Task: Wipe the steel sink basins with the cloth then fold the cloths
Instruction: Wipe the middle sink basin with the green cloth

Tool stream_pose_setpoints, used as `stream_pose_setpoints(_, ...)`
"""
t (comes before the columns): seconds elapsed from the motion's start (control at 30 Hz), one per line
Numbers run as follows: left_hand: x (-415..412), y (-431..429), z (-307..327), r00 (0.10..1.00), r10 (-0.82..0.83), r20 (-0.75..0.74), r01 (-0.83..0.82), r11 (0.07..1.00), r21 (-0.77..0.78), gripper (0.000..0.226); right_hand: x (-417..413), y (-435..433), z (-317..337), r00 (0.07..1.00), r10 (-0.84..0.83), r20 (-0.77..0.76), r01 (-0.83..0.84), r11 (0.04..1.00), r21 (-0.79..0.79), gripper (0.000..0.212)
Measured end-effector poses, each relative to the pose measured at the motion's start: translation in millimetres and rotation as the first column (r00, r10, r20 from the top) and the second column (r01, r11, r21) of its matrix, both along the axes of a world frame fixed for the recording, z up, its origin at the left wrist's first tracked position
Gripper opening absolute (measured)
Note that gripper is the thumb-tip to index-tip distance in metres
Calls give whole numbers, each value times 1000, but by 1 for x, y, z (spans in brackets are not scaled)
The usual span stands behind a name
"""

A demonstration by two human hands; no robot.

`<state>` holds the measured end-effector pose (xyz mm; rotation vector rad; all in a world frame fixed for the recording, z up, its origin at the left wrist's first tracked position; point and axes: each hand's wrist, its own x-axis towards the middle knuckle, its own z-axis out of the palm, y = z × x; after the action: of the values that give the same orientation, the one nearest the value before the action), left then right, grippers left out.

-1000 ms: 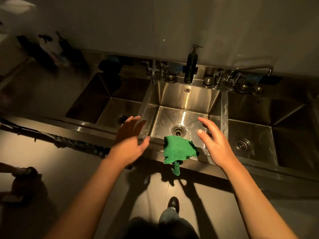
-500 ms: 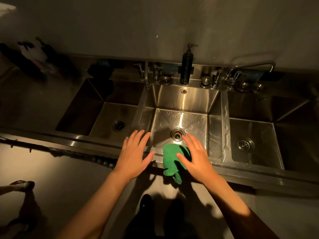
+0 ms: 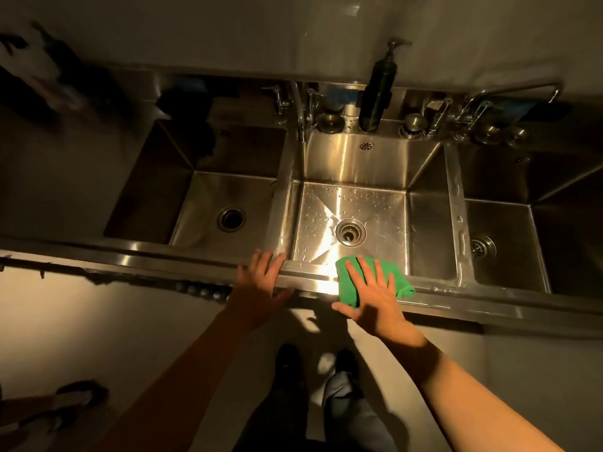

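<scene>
Pressing down on the green cloth, the right hand lay flat with fingers spread and straight, nothing curled or pinched. Cloth sat bunched on the front rim of the middle basin, its far edge apparently overhanging the basin a little. Left hand rested flat on the same rim, by the near corner of the left basin, holding nothing. Handling guess: cloth looked light, soft and limp; it would drape and bunch rather than keep shape, and probably drag well on wet steel, since droplets showed on the floor round the drain. Best hold was likely a palm-flat press for wiping, or a pinch at the free right edge for lifting. Room: basin floor was open, walls steep, corners tight. Faucet and soap pump bottle stood at the back ledge, well apart from the cloth. Right basin lay past a narrow divider. Rim was narrow, so the cloth could slip off toward the floor.
</scene>
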<state>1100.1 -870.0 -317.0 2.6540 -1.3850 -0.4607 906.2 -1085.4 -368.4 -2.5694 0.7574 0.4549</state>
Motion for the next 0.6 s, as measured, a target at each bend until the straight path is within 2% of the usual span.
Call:
stream_pose_setpoints(0.13, 17, 12, -12, 1000, -25, -19, 25, 1000, -4, 80, 14, 23, -4, 996, -7, 83, 9, 1000, -23, 100)
stream_pose_setpoints(0.23, 23, 17, -21, 999, -52, -15, 54, 992, 115, 79, 41, 46, -7, 995, -19, 99, 20, 1000, -7, 91)
stream_pose_setpoints(0.33, 28, 24, -33, 994, -108, 6, 102, 962, 251, 77, 71, 73, -9, 997, 18, 69, -11, 995, -96, 83)
stream_pose_setpoints(0.43, 31, 30, -38, 991, -129, -30, 132, 962, 238, 76, 94, 95, -12, 997, 60, 46, -53, 988, -146, 77)
stream_pose_setpoints(0.6, 32, 37, -42, 995, -78, -64, 88, 981, 172, 74, 109, 103, -14, 994, 99, 50, -92, 987, -131, 71)
